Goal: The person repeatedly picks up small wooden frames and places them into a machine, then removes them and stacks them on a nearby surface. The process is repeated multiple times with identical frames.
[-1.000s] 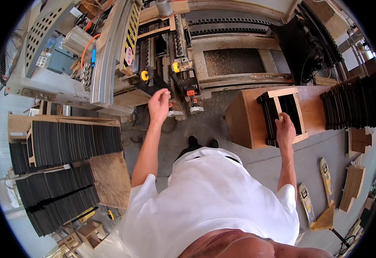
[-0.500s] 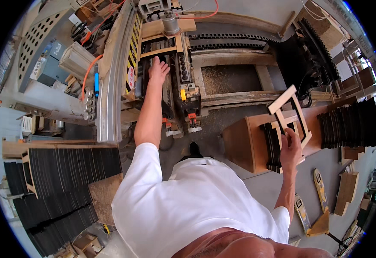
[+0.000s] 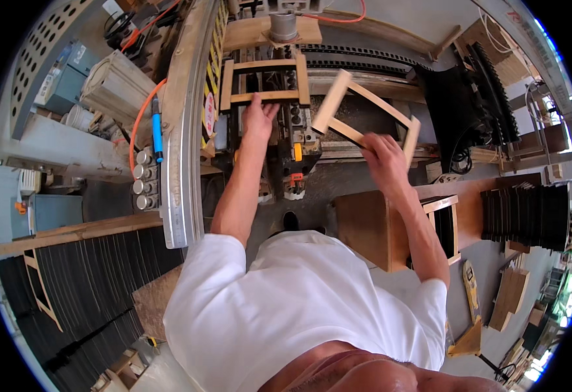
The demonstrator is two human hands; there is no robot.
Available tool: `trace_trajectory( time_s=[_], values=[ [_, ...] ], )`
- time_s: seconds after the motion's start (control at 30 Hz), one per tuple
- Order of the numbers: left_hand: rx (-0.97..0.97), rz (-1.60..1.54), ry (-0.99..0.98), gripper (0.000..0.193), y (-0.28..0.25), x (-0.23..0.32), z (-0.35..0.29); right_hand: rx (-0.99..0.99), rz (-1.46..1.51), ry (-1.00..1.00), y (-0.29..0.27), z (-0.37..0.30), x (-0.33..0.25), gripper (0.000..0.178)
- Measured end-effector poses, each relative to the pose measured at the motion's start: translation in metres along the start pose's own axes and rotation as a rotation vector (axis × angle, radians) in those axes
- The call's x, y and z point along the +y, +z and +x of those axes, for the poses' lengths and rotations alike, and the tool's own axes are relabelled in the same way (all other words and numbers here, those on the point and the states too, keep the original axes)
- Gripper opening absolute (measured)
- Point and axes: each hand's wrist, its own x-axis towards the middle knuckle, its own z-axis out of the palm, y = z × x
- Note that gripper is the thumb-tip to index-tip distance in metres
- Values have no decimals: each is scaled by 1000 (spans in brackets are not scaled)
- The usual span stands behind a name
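Observation:
My left hand (image 3: 260,119) grips the near bar of a light wooden frame (image 3: 237,99), thumb on top. That frame lies level on the machine bed below a metal cylinder (image 3: 283,29). In my right hand (image 3: 385,158) is a second rectangular wooden frame (image 3: 332,102), tilted and raised beside the machine, held by its near bar. The two frames are apart. Under my right forearm, more frames with dark edges (image 3: 440,202) lie on a brown wooden box (image 3: 364,225).
Stacked dark-edged frames (image 3: 103,268) stand at the left, and another dark stack (image 3: 527,212) at the right. A metal beam (image 3: 184,163) runs along my left side. Black cable chains (image 3: 364,60) lie behind the machine. A yellow pallet jack (image 3: 471,294) stands at lower right.
My left hand has taken hold of the frame on the machine, which has come nearer to me. My right hand has lifted its frame off the stack and swung it left toward the machine.

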Motion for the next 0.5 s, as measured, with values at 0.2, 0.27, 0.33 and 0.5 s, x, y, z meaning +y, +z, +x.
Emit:
trace_trajectory(
  time_s=[0.2, 0.27, 0.33, 0.5],
  values=[
    [-158, -52, -70, 28, -34, -18, -71, -130, 97, -255, 102, 78, -8, 17],
    [-176, -118, -82, 26, -37, -20, -82, -177, 83, -287, 129, 92, -14, 18],
    [-227, -123, -48, 27, -38, -19, -89, -233, 92, -309, 150, 99, -20, 21],
    [-310, -161, -37, 26, -40, -19, -85, -281, 43, -352, 166, 99, -21, 30]
  ],
)
